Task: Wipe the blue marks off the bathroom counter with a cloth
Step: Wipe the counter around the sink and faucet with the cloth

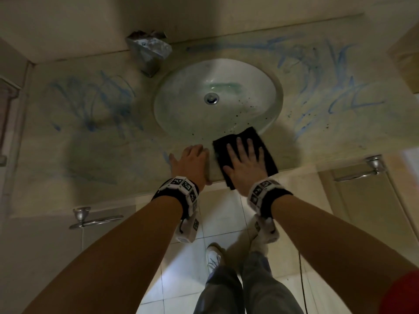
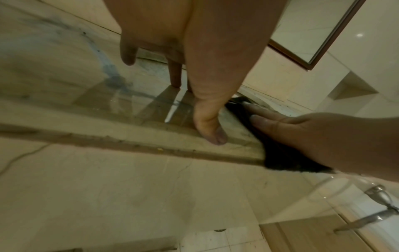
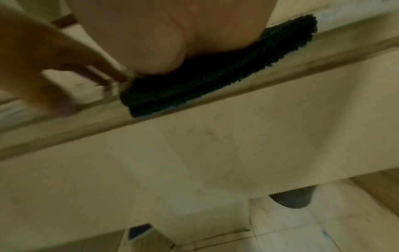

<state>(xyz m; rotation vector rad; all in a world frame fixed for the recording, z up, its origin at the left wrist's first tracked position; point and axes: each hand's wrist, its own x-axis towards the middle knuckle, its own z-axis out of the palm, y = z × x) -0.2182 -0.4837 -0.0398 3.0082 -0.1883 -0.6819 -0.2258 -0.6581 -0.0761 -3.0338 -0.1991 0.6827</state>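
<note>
dim bathroom, beige stone counter (image 1: 283, 155) running left to right around an oval sink (image 1: 217, 98), foil-wrapped tap (image 1: 148, 49) at the far left of the basin. blue marks (image 1: 95, 103) are sitting in a big scribble left of the sink, more blue marks on the right side and along the far edge behind the basin, so judging by that most of the wiping is not done yet. black cloth (image 1: 246, 152) is lying flat on the near strip of counter just in front of the sink, its near end hanging over the front edge. right hand (image 1: 244, 164) is pressing down on the cloth with fingers straight and spread, palm flat, not gripping it. left hand (image 1: 192, 162) is resting just left of the cloth, fingers straight on the counter and thumb at the front edge, holding nothing, likely bracing. to do this step well: keeping the palm flat and the pressure even, sliding the cloth sideways toward the nearest scribble instead of lifting, overlapping passes, and watching that the overhanging end is not dragging the cloth off the edge. nearest marks are lying left of the left hand; the right-side marks are well apart from the cloth, to the far right.
</note>
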